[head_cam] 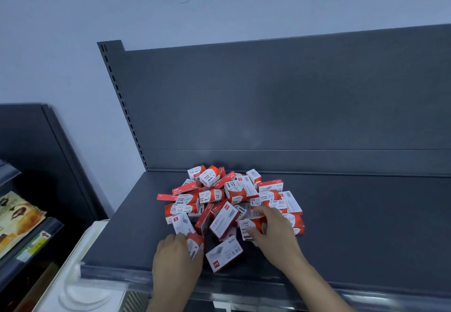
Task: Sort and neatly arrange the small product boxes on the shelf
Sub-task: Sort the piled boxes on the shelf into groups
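Note:
A jumbled heap of several small red-and-white product boxes (229, 199) lies on the dark grey shelf (366, 226), some marked "PAPER CLIPS", others staples. My left hand (175, 260) grips one red-and-white box (195, 244) at the heap's near left edge. Over at the near right of the pile, my right hand (273, 233) has fingers and thumb curled round a paper clip box (251, 226). A staple box marked 24/6 (224, 255) lies loose between the two hands, close to the shelf's front edge.
The shelf's dark back panel (268, 106) rises behind the heap, with a slotted upright (122, 106) at its left. A lower shelf unit at the far left holds packaged goods (17, 216). A white object (80, 282) sits below the shelf's left end.

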The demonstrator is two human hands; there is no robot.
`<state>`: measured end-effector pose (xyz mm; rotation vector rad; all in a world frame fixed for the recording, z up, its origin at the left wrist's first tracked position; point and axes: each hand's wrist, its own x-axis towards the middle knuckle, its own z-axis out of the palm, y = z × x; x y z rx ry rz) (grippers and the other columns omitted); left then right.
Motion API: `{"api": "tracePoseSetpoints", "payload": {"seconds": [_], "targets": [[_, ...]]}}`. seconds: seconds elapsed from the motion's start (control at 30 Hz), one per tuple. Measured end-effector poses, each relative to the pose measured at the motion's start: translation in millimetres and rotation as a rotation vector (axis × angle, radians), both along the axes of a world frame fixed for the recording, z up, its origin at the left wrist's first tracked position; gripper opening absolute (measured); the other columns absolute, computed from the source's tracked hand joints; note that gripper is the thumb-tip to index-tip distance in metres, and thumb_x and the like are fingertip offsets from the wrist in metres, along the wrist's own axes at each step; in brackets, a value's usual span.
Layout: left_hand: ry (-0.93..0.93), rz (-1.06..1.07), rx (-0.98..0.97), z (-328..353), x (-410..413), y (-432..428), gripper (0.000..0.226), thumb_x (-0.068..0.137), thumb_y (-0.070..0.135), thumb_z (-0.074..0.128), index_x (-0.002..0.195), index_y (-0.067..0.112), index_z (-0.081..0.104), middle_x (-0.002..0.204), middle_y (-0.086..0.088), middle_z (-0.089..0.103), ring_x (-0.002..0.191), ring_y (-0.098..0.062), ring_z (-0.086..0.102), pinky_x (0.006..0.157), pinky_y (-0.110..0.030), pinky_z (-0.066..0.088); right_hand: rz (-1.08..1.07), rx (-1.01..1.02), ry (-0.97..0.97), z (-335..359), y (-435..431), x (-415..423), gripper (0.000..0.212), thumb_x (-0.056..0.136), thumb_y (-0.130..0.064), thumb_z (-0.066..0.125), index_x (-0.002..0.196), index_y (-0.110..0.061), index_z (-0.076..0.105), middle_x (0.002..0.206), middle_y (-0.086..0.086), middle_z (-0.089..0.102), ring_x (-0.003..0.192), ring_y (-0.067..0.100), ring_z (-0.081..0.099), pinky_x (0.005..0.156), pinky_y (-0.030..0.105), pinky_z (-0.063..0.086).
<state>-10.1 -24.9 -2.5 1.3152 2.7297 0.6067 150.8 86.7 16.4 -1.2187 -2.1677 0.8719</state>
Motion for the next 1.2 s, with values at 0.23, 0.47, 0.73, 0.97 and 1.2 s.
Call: {"api": "tracePoseSetpoints", "payload": {"seconds": [0.23, 0.47, 0.73, 0.97, 1.2], "targets": [[-0.158, -0.083, 0.310, 58.2, 17.7, 38.1, 0.044, 0.081, 0.029, 0.070, 0.119, 0.013, 0.056, 0.107, -0.006, 0.066, 0.097, -0.026, 0.062, 0.074, -0.030, 0.042, -0.110, 0.071, 0.081, 24.7, 19.6, 17.8, 0.027, 0.085, -0.029, 0.065, 0.110, -0.020, 0.062, 0.075, -0.013, 0.056, 0.063, 0.001, 0.049, 0.058, 0.009, 0.037], [-0.162, -0.328, 0.356, 75.7, 88.7, 104.0, 0.055, 0.079, 0.025, 0.073, 0.128, 0.009, 0.054, 0.115, -0.012, 0.066, 0.076, -0.012, 0.057, 0.084, -0.031, 0.044, -0.273, 0.096, 0.108, 44.7, 50.1, 90.2, 0.017, 0.078, -0.023, 0.068, 0.082, -0.026, 0.052, 0.078, -0.012, 0.060, 0.072, 0.003, 0.056, 0.065, 0.011, 0.041], [-0.150, -0.463, 0.351, 66.2, 236.9, 174.5, 0.047, 0.081, 0.031, 0.068, 0.125, 0.017, 0.056, 0.115, -0.002, 0.065, 0.106, -0.023, 0.059, 0.091, -0.032, 0.044, -0.447, 0.120, 0.121, 49.5, 96.8, 242.4, 0.023, 0.075, -0.023, 0.071, 0.073, -0.023, 0.048, 0.078, -0.007, 0.061, 0.076, 0.013, 0.058, 0.069, 0.020, 0.042], [-0.261, -0.549, 0.294, 47.8, 397.0, 225.5, 0.042, 0.082, 0.033, 0.067, 0.120, 0.017, 0.058, 0.110, 0.001, 0.066, 0.100, -0.017, 0.060, 0.087, -0.027, 0.046, -0.532, 0.078, 0.134, 46.1, 137.3, 405.0, 0.019, 0.077, -0.021, 0.072, 0.079, -0.018, 0.054, 0.080, -0.002, 0.065, 0.076, 0.016, 0.060, 0.066, 0.019, 0.043], [-0.405, -0.666, 0.176, 42.8, 528.7, 287.5, 0.026, 0.079, 0.025, 0.067, 0.101, 0.012, 0.061, 0.098, -0.001, 0.066, 0.089, -0.019, 0.060, 0.078, -0.028, 0.047, -0.675, 0.004, 0.127, 27.6, 179.7, 521.1, 0.019, 0.081, -0.019, 0.070, 0.096, -0.011, 0.064, 0.085, -0.004, 0.061, 0.080, 0.012, 0.056, 0.072, 0.017, 0.038]]}}
